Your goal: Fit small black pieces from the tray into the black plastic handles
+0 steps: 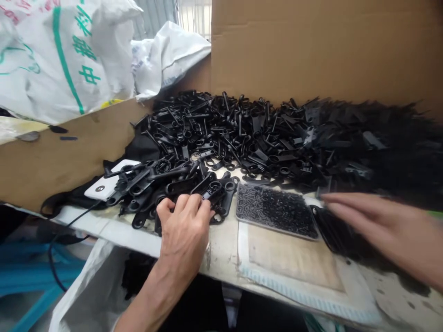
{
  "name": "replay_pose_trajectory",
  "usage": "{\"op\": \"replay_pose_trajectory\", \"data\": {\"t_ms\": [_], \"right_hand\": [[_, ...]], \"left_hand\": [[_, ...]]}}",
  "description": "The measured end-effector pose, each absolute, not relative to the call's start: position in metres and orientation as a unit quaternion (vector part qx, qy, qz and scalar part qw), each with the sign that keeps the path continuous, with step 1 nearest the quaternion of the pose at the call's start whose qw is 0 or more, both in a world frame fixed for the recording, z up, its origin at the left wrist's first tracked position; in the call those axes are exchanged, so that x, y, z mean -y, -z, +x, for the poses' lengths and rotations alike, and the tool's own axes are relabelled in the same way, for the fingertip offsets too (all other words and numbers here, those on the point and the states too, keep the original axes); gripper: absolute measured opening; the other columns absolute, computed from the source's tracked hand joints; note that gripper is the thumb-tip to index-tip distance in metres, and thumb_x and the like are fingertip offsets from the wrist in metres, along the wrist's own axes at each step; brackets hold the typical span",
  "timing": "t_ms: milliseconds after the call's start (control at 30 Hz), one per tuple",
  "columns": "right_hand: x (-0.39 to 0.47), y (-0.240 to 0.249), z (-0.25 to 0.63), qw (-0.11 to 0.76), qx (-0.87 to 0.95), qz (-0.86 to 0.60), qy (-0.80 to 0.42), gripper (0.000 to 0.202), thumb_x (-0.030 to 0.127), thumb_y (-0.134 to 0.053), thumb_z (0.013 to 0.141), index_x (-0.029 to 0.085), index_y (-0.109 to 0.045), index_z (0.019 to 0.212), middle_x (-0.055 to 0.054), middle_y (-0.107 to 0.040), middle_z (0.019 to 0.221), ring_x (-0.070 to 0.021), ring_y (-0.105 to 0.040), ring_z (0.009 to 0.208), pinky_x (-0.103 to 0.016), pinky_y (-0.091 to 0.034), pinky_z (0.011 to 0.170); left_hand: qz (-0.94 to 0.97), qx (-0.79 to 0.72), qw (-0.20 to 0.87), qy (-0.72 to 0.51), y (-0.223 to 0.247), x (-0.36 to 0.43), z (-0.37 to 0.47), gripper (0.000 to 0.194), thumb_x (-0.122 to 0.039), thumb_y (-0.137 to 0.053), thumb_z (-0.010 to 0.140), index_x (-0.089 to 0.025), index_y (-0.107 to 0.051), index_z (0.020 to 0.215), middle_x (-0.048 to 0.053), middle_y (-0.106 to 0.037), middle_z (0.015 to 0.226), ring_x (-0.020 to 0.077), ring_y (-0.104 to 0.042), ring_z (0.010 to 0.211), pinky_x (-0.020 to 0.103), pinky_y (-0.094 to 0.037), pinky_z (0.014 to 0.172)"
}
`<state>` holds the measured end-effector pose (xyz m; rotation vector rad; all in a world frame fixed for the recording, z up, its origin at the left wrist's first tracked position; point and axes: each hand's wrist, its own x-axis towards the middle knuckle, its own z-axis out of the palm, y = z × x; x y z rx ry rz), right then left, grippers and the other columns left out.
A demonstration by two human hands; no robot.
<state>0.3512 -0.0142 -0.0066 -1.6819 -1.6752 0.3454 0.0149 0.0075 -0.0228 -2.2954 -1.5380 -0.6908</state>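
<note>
My left hand (pixel 185 226) reaches into the near pile of black plastic parts (pixel 173 173), its fingers bent over one part at the pile's front edge; their tips are partly hidden. On the right, my right hand (pixel 374 221) is blurred, its fingers pressed together around something small and dark that I cannot make out. Between the hands lies a clear shallow tray (pixel 277 210) filled with tiny dark pieces. A larger heap of black parts (pixel 242 129) spreads behind, against the cardboard.
Cardboard walls (pixel 311 50) stand behind and at the left. A white device (pixel 110 182) with a cable lies by the near pile. White sacks (pixel 104 55) are at the upper left. A worn board (pixel 294 258) lies before the tray; a blue stool (pixel 31 267) is below left.
</note>
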Motion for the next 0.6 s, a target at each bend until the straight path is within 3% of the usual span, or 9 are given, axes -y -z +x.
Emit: {"op": "replay_pose_trajectory", "data": {"t_ms": [167,367,600], "right_hand": [[-0.032,0.007,0.247,0.272,0.785,-0.537,-0.149,0.025,0.038,-0.055,0.089,0.03,-0.073,0.104,-0.003,-0.072,0.108,-0.026,-0.066,0.098,-0.043,-0.048,0.088],[-0.067,0.008,0.188,0.27,0.801,-0.496,-0.196,0.031,0.032,-0.053,0.091,0.028,-0.066,0.119,-0.003,-0.069,0.118,-0.0234,-0.063,0.106,-0.036,-0.045,0.091],[-0.083,0.006,0.17,0.28,0.775,-0.515,-0.236,0.018,0.023,-0.057,0.085,0.023,-0.075,0.085,-0.001,-0.075,0.089,-0.0187,-0.066,0.082,-0.029,-0.044,0.075]], "left_hand": [[-0.791,0.533,0.145,0.263,0.024,0.001,0.008,0.008,-0.022,-0.058,0.09,-0.019,-0.065,0.092,0.005,-0.067,0.089,0.0212,-0.056,0.084,0.042,-0.025,0.08],[-0.784,0.533,0.145,0.282,0.03,0.005,-0.001,0.01,-0.023,-0.058,0.09,-0.021,-0.067,0.09,0.006,-0.069,0.099,0.0226,-0.057,0.087,0.042,-0.025,0.08],[-0.795,0.517,0.117,0.295,0.038,0.004,-0.004,0.014,-0.021,-0.055,0.091,-0.022,-0.068,0.088,0.007,-0.068,0.106,0.024,-0.059,0.095,0.042,-0.025,0.081]]}}
